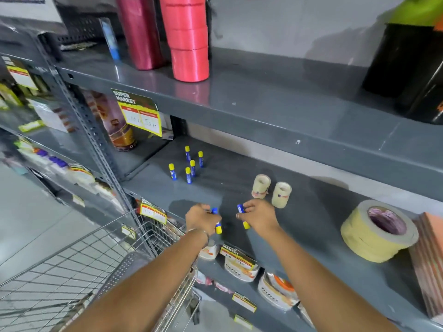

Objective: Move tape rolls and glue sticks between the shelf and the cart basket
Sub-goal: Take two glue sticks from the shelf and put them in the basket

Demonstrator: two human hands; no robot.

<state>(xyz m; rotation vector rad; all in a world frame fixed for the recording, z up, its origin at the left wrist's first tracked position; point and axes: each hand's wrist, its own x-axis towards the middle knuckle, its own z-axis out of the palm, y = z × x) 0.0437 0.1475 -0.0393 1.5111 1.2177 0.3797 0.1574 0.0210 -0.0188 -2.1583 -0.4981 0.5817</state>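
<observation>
My left hand [201, 219] grips a blue glue stick with a yellow cap [217, 226] over the front of the middle grey shelf [299, 226]. My right hand [260, 215] grips another blue and yellow glue stick [242, 215] beside it. Several more glue sticks [189, 165] stand upright farther back on the same shelf. Two small clear tape rolls [272, 190] stand just beyond my right hand. A stack of wide beige tape rolls [376, 232] lies at the right. The wire cart basket [79, 269] sits at lower left, under my left forearm.
Red ribbon rolls [188, 37] and a dark red roll stand on the upper shelf, with black rolls [407, 65] at right. Yellow price tags [140, 113] hang from the shelf edges. Packaged goods [275, 287] fill the lower shelf. A perforated upright post [96, 137] stands left of the glue sticks.
</observation>
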